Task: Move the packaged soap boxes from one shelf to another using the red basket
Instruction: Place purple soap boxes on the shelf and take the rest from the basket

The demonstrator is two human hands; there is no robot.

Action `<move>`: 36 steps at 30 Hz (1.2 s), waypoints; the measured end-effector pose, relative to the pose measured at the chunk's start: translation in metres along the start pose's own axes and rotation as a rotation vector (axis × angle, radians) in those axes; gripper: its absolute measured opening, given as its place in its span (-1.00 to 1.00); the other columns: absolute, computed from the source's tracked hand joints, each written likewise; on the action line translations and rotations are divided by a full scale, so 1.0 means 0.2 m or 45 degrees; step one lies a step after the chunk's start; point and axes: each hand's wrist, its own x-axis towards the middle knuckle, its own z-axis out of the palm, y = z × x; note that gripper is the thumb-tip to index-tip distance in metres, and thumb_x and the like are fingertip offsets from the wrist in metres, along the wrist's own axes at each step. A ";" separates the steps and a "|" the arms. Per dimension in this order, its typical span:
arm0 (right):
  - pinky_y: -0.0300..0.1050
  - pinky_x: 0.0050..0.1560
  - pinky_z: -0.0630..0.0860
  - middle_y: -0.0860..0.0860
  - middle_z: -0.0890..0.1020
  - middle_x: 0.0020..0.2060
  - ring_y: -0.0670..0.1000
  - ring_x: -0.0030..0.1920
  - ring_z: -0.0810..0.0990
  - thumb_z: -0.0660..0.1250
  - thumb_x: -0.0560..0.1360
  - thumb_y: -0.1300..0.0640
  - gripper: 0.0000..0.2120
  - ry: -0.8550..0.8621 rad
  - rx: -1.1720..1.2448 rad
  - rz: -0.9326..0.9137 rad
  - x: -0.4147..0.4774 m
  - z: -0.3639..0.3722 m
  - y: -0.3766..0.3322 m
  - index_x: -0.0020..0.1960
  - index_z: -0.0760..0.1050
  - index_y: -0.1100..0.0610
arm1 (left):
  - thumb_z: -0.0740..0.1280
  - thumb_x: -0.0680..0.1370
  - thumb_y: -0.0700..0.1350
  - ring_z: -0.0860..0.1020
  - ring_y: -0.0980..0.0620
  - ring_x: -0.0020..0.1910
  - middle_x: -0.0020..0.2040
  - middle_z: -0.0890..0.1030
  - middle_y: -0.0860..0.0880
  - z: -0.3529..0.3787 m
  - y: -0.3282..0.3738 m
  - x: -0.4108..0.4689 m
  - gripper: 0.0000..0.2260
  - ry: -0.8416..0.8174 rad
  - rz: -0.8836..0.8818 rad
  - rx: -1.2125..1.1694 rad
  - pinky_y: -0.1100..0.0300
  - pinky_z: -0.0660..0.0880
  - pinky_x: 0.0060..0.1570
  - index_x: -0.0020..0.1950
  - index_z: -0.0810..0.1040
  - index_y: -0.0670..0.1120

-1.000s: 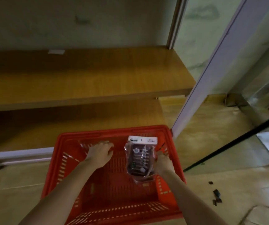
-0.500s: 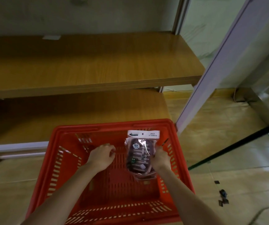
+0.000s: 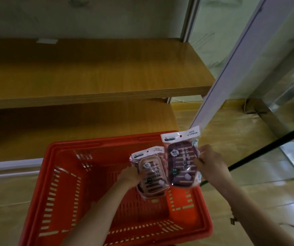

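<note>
A red basket (image 3: 57,174) stands on the floor below me, in front of two wooden shelves. My left hand (image 3: 128,176) grips a tan soap box in clear packaging (image 3: 152,176), held upright over the basket's inside. My right hand (image 3: 209,166) grips a dark purple packaged soap box (image 3: 180,164) by its right edge, raised above the basket's right rim. The two packages are side by side, nearly touching. I see no other package in the basket.
A wooden upper shelf (image 3: 93,75) with a small white label (image 3: 47,41) spans the view; a lower shelf (image 3: 78,125) lies beneath it. A white post (image 3: 231,68) slants at right, beside a glass panel with a black rail (image 3: 266,148).
My left hand has lifted a tan soap box out of the basket. My right hand has raised the purple one higher and to the right. The view has tilted upward a little.
</note>
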 end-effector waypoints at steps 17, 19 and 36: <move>-0.41 -0.52 0.34 -0.12 0.53 -0.35 -0.25 -0.36 0.48 0.27 0.53 0.16 -0.81 0.008 0.129 -0.063 -0.04 0.02 0.02 0.11 0.34 0.14 | 0.12 0.59 -0.10 0.59 -0.08 0.07 0.08 0.63 -0.14 0.02 -0.06 -0.02 -0.73 0.145 -0.031 -0.277 0.18 0.44 0.02 0.03 0.59 -0.16; -0.41 -0.52 0.34 -0.11 0.54 -0.33 -0.23 -0.35 0.49 0.27 0.53 0.15 -0.82 -0.004 0.150 -0.074 -0.04 -0.01 -0.03 0.09 0.33 0.12 | 0.13 0.59 -0.09 0.57 -0.07 0.11 0.12 0.61 -0.12 -0.06 -0.08 -0.09 -0.75 0.177 0.006 -0.300 0.19 0.42 0.03 0.04 0.59 -0.13; -0.37 -0.42 0.37 -0.19 0.52 -0.24 -0.25 -0.27 0.50 0.25 0.55 0.10 -0.91 -0.069 0.330 -0.302 -0.63 -1.60 -1.26 0.01 0.34 0.02 | 0.25 0.57 -0.10 0.63 0.01 -0.19 -0.21 0.65 -0.01 -1.74 0.33 -1.85 -0.80 0.482 0.015 -0.548 0.05 0.57 -0.03 -0.23 0.55 0.06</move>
